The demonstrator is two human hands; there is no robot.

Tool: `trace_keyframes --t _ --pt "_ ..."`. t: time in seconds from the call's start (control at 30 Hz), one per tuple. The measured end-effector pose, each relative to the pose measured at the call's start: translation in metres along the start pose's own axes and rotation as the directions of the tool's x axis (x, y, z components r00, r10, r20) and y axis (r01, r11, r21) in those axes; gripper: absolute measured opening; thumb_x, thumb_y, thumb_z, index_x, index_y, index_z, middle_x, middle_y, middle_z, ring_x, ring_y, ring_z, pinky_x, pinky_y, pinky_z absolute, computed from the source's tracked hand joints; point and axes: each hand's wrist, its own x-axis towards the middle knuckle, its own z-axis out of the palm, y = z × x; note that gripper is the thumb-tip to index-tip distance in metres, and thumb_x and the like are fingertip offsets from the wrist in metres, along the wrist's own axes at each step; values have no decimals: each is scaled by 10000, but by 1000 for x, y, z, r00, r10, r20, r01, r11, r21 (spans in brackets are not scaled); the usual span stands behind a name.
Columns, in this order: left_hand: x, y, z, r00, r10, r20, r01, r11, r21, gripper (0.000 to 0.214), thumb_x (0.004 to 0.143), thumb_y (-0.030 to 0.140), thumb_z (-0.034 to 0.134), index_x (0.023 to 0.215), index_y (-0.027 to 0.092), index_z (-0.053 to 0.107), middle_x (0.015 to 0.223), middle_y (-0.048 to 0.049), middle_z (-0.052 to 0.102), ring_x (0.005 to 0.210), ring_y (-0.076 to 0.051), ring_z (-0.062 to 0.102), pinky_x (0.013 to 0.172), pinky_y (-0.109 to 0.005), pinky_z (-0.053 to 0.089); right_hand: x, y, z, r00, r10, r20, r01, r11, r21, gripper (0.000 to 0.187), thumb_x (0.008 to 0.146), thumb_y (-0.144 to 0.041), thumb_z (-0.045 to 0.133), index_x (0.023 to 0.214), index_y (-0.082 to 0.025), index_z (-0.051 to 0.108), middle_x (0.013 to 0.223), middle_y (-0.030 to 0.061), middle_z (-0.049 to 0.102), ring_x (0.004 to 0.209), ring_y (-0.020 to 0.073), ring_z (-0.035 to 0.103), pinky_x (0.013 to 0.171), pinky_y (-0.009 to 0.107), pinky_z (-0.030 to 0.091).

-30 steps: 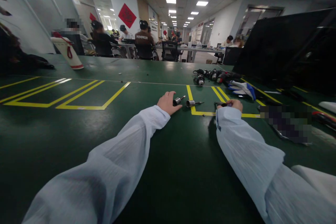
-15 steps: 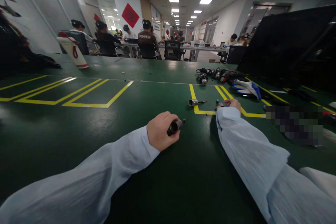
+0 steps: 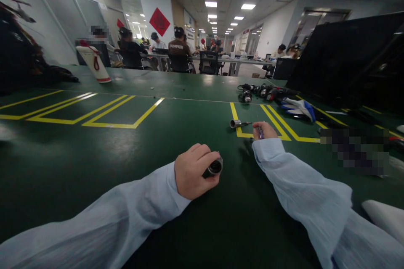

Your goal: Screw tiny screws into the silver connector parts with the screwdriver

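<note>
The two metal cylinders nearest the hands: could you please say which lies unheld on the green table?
The metal cylinder lying across the yellow tape, its thin shaft pointing toward the right hand; the other cylinder is held in the left hand.

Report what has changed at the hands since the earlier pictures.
The left hand has taken hold of a hollow metal cylinder and drawn it back toward the person; its open end faces the camera. The right hand has moved left, toward the second metal cylinder, holding a small part too hidden to identify. The second metal cylinder lies across the yellow tape as before, and the glove has stayed put.
</note>
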Motion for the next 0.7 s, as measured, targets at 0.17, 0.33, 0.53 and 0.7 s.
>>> trace_keyframes --t 0.17,0.33,0.53,0.7 --pt "-6 3 -7 999 6 42 -6 1000 3 221 685 262 566 872 146 566 883 -89 558 747 -179 523 571 -300 469 -17 -18 -1 998 61 4 -60 978 198 179 723 -241 460 850 -201 580 784 52 548 696 197 511 684 354 403" --pt "-18 1 -6 983 67 172 -21 965 -261 328 686 246 592 980 156 479 1042 -80 577 955 -182 544 825 -326 460 -46 -45 4 964 233 127 -263 777 572 116 702 -295 548 783 -224 589 700 18 581 643 164 529 652 313 407" --pt "-22 13 -14 966 104 238 -77 989 -123 259 744 279 517 966 153 477 916 -70 574 766 -152 559 636 -259 469 -81 -71 14 937 234 261 -350 576 739 176 712 -348 559 789 -192 589 781 60 642 727 178 593 701 341 448" --pt "-17 19 -19 955 129 269 -188 960 207 172 782 246 457 915 159 521 820 -49 551 671 -150 513 545 -263 414 -88 -78 11 939 183 293 -340 634 694 225 716 -375 534 806 -173 574 833 82 640 759 193 595 708 360 458"
